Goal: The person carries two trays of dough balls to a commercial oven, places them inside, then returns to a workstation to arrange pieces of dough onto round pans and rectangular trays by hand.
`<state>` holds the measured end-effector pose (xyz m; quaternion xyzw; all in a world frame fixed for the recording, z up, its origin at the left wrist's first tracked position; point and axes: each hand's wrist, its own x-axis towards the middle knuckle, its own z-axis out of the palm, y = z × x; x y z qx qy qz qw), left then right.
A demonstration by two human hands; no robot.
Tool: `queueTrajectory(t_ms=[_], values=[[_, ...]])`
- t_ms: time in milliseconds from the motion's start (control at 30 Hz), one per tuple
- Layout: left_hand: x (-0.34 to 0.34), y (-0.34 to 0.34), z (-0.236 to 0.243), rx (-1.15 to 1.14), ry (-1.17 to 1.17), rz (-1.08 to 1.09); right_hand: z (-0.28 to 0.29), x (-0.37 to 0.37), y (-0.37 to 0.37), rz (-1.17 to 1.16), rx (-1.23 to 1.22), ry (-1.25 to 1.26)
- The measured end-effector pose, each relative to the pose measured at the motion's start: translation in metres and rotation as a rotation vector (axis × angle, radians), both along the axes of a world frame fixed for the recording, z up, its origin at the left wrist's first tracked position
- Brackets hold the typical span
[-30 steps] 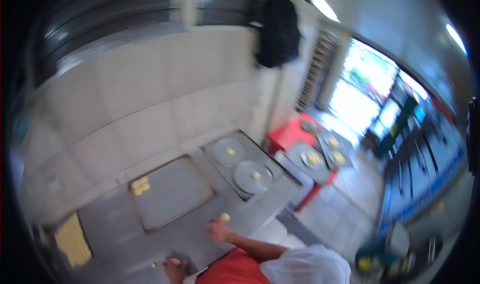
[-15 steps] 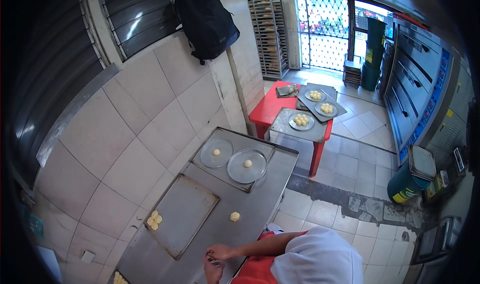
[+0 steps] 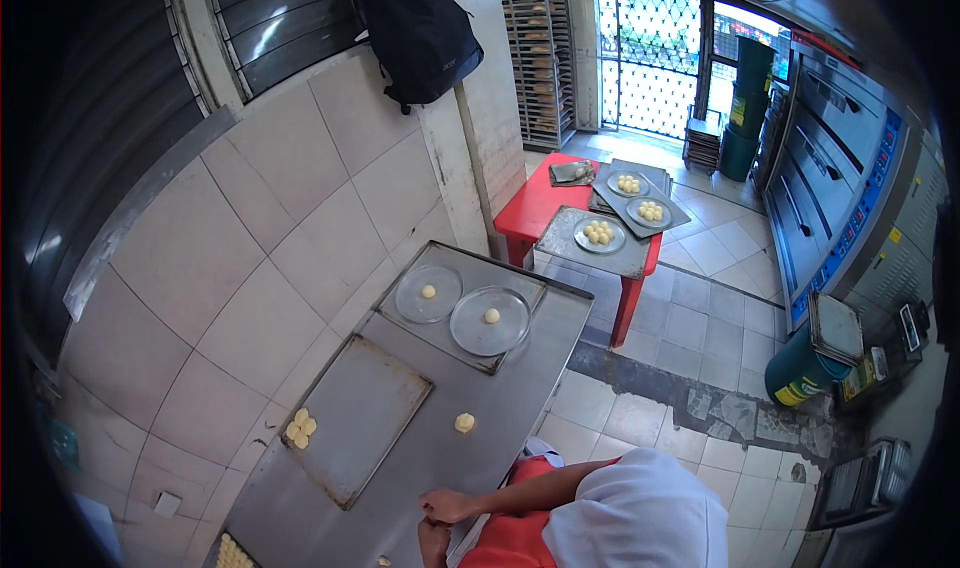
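Low in the picture, my right hand (image 3: 447,506) is closed, its fingers curled down against my left hand (image 3: 434,538). The left hand's fingers are mostly hidden under the right, and whatever lies between them cannot be made out. A small dough piece (image 3: 384,561) is on the metal table (image 3: 430,458), left of my hands at the lower edge. Farther ahead sits a larger pale yellow dough lump (image 3: 464,423). To the left, a worn baking tray (image 3: 365,418) carries a cluster of flattened dough pieces (image 3: 301,428) at its near-left corner.
Two round pans (image 3: 490,346), each with one dough ball, rest on another tray at the table's far end. More dough pieces (image 3: 233,554) fill a tray corner at lower left. Beyond stands a red table (image 3: 525,203) with plates of dough balls. An oven (image 3: 825,168) is at right.
My hands have shifted slightly right and stay together. A small dough piece now shows on the table beside them at the lower edge. The whole view has shifted a little.
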<state>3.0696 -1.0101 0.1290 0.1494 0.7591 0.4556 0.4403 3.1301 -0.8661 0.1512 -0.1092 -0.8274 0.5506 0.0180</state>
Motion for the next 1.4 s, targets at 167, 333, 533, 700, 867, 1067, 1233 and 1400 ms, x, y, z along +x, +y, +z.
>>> queueTrajectory(t_ms=[167,333,533,700,867,1067,1233,1400], values=[[0.002,-0.020,0.021,0.116,-0.132,0.081,-0.006,-0.006,-0.005,0.089,0.009,0.008],[0.012,-0.023,0.030,0.298,-0.440,0.213,-0.022,-0.007,-0.006,0.085,0.029,0.069],[0.004,-0.040,-0.008,0.349,-0.655,0.520,-0.008,-0.007,-0.012,0.148,-0.018,0.125],[0.003,-0.041,-0.022,0.387,-0.655,0.421,-0.008,-0.002,-0.008,0.193,-0.051,0.103],[0.009,-0.040,-0.020,0.424,-0.662,0.413,-0.008,0.002,-0.007,0.182,-0.039,0.119],[0.013,-0.037,-0.017,0.436,-0.653,0.384,-0.013,0.006,-0.004,0.201,0.011,0.114],[0.016,-0.039,-0.020,0.471,-0.663,0.354,-0.017,0.007,-0.008,0.188,0.039,0.085],[0.007,-0.041,-0.032,0.399,-0.696,0.330,-0.027,0.002,-0.009,0.203,0.012,0.064]])
